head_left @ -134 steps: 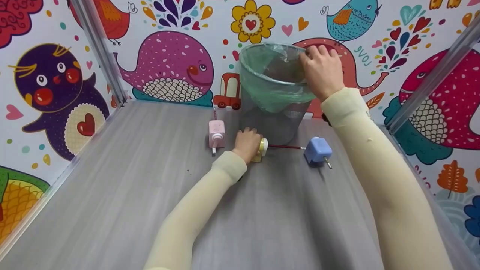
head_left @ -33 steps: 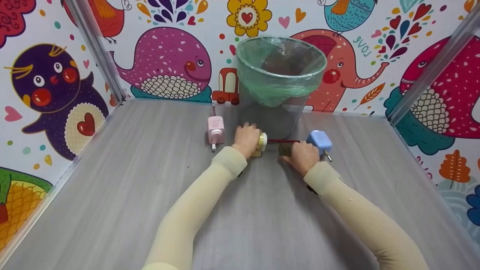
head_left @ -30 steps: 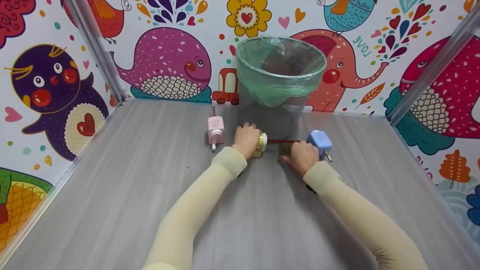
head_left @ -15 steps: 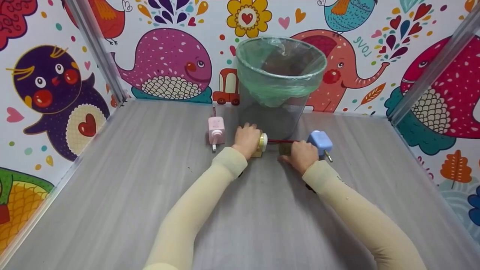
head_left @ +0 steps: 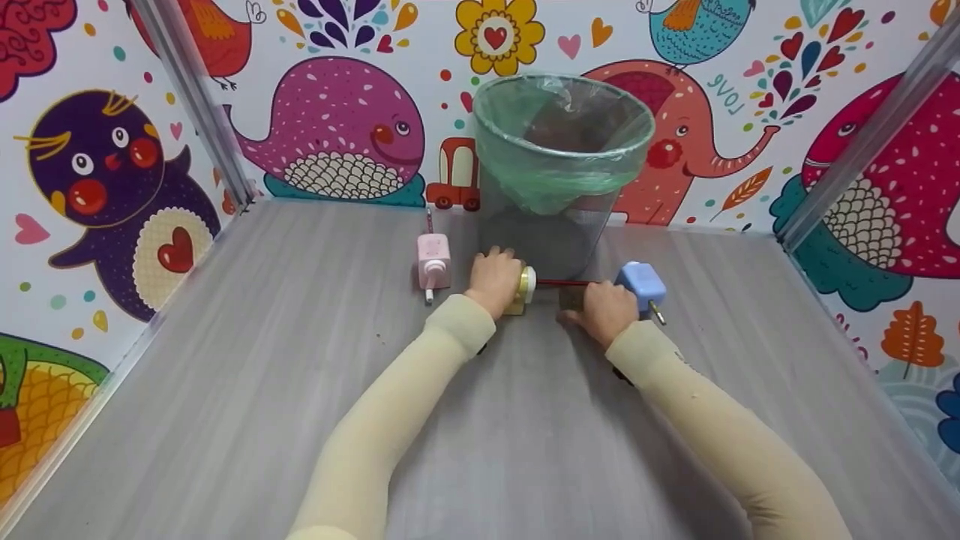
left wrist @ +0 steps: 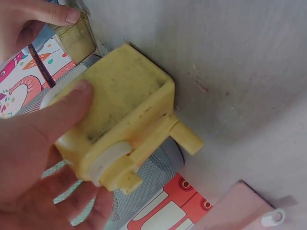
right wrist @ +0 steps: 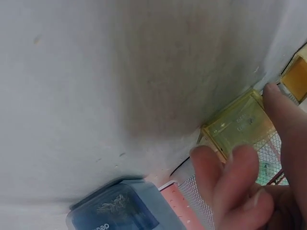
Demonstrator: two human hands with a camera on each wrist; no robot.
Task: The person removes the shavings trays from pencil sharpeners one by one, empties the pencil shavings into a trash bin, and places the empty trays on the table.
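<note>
My left hand point(head_left: 495, 283) grips a yellow hand-crank pencil sharpener point(left wrist: 120, 96), thumb on one face and fingers round the other side. Its crank and white ring show in the left wrist view. A dark red pencil point(head_left: 561, 283) sticks out from the sharpener's white front toward the right. My right hand point(head_left: 611, 311) pinches a see-through yellow shavings drawer point(right wrist: 238, 125) between thumb and fingers, close to the table and a short way right of the sharpener. An orange-lit opening point(right wrist: 296, 79) in the sharpener's body faces the drawer.
Behind the hands stands a mesh bin point(head_left: 540, 236) with a green liner point(head_left: 559, 184) over its rim. A pink sharpener point(head_left: 433, 259) holding a pencil is at left; a blue sharpener point(head_left: 641, 285) sits right beside my right hand. Patterned walls enclose the grey table point(head_left: 300, 337).
My right hand has come down from the bin's rim to the table beside the blue sharpener. In the last second it shifts only slightly right with the drawer; my left hand keeps its place.
</note>
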